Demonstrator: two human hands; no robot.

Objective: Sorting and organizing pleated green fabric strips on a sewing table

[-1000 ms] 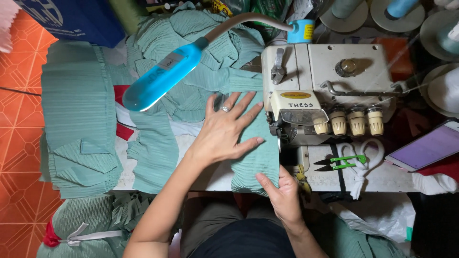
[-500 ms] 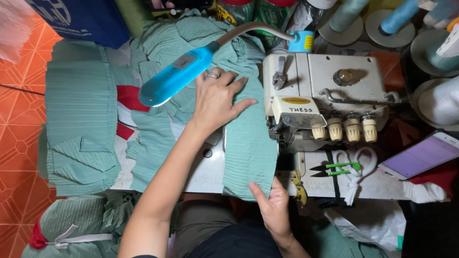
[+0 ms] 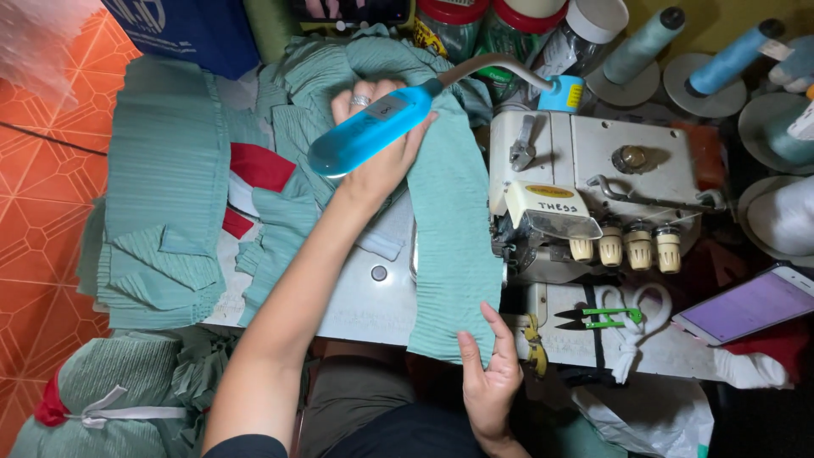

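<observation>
From the head camera, the left hand [image 3: 381, 140] reaches up toward twelve o'clock, palm down on the far end of a long green fabric strip [image 3: 454, 229], its fingers spread flat rather than curled around anything; a ring shows on one finger, and the blue lamp head [image 3: 369, 131] on its grey gooseneck crosses in front of the knuckles, hiding part of them. The strip runs from the hand's position down toward six o'clock, lying over the white machine table [image 3: 365, 293] just to the left of the cream overlock sewing machine [image 3: 585, 182]. At the strip's near end the right hand [image 3: 492, 373] has the lower corner, thumb on top of the cloth and fingers underneath, a light pinch rather than a full fist. At nine o'clock from the strip sits a stack of green pleated pieces [image 3: 161, 187], with a red cloth [image 3: 259, 165] showing between layers. At three o'clock from the right hand lie green-handled thread snips [image 3: 606, 318] on the machine's base, and farther toward three o'clock a phone [image 3: 746, 304] with a lit purple screen. Thread cones [image 3: 644, 42] stand at one o'clock behind the machine. A tied green bundle [image 3: 110, 390] rests at eight o'clock on the orange tiled floor [image 3: 34, 203].
</observation>
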